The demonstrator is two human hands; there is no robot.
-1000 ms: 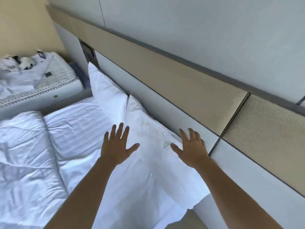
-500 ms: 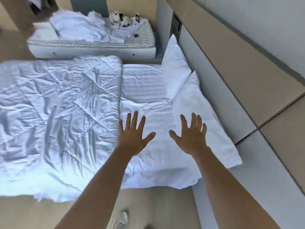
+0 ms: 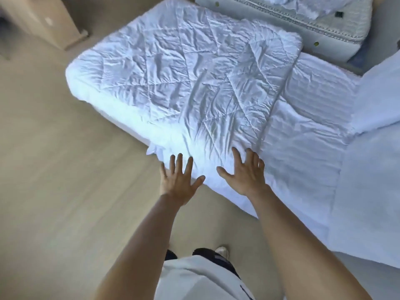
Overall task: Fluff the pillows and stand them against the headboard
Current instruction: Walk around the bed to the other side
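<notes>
Two white pillows show only in part at the right edge: the farther pillow (image 3: 381,94) and the nearer pillow (image 3: 372,191). The headboard is out of view. My left hand (image 3: 179,180) is held out with fingers spread over the floor, just off the bed's near edge, holding nothing. My right hand (image 3: 246,172) is also spread and empty, above the near edge of the crumpled white duvet (image 3: 184,79). Neither hand touches a pillow.
The white striped sheet (image 3: 303,137) lies between duvet and pillows. A second bed (image 3: 313,24) with loose bedding stands beyond. A beige cabinet (image 3: 39,20) is at top left. Pale wooden floor (image 3: 65,191) fills the left; my shirt and shoes show below.
The view has swung left and down, away from the headboard and pillows toward the duvet and floor. Both hands stay spread and empty, now at the bed's near edge.
</notes>
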